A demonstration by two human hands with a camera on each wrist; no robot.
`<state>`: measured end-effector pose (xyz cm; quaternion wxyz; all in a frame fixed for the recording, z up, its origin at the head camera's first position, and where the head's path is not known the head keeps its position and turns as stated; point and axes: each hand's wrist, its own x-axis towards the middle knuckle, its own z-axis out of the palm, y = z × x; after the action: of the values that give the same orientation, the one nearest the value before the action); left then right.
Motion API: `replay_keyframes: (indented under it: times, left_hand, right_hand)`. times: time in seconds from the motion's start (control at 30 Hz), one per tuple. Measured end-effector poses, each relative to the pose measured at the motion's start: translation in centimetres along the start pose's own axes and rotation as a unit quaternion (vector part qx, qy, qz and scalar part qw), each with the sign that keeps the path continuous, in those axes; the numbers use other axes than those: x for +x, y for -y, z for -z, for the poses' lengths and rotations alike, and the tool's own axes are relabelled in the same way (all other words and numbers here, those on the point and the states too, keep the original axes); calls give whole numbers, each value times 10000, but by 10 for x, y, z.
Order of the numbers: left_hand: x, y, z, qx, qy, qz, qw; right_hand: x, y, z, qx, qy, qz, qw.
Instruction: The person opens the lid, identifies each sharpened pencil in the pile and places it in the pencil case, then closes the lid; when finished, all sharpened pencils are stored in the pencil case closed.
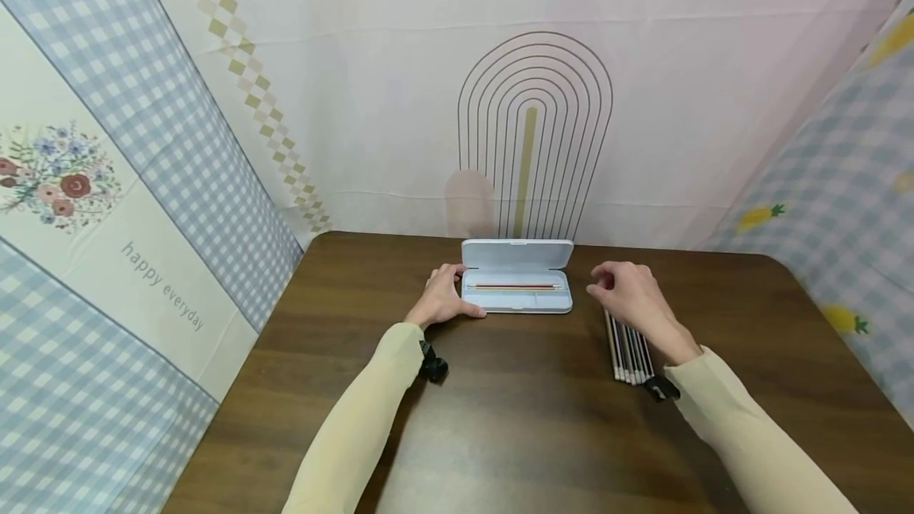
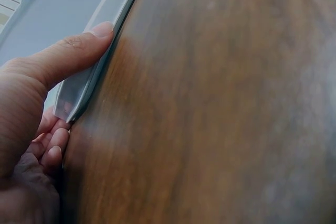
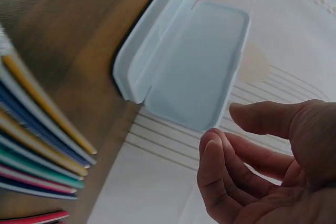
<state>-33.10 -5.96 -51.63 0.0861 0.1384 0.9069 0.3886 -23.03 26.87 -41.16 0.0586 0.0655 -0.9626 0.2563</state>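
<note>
A pale blue pencil case [image 1: 517,254] stands with its lid raised at the back of the table, and a few pencils [image 1: 517,287] lie in its tray. My left hand [image 1: 439,297] holds the case's left end, thumb [image 2: 86,45] on the front edge and fingers around the end. To the right of the case, my right hand [image 1: 631,292] hovers above the far end of a row of pencils [image 1: 631,355]. Its fingers are loosely bent, thumb apart from them, with nothing between them. In the right wrist view the pencils [image 3: 42,145] show several colours.
The brown wooden table [image 1: 528,419] meets a patterned cloth backdrop [image 1: 385,117] just behind the case. Checked cloths [image 1: 214,165] hang at both sides. Each wrist carries a small black camera, such as the left one [image 1: 432,363].
</note>
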Motion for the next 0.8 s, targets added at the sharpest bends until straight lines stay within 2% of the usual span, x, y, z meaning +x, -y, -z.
replay_keyframes:
  times: [0.3,0.53,0.8]
  left_hand:
    - [1,-3,-2,-80,41,-13,10000]
    - [0,-2,0,-67,29,-26,10000]
    - [-1,0,1,-86,16,-14,10000]
  right_hand:
    - [-25,-37,-6,-58,185,-609,9980]
    - [-34,-56,-10,-155,520,-1165,9917]
    - [-41,-69,-16,-340,621,-1297,9890]
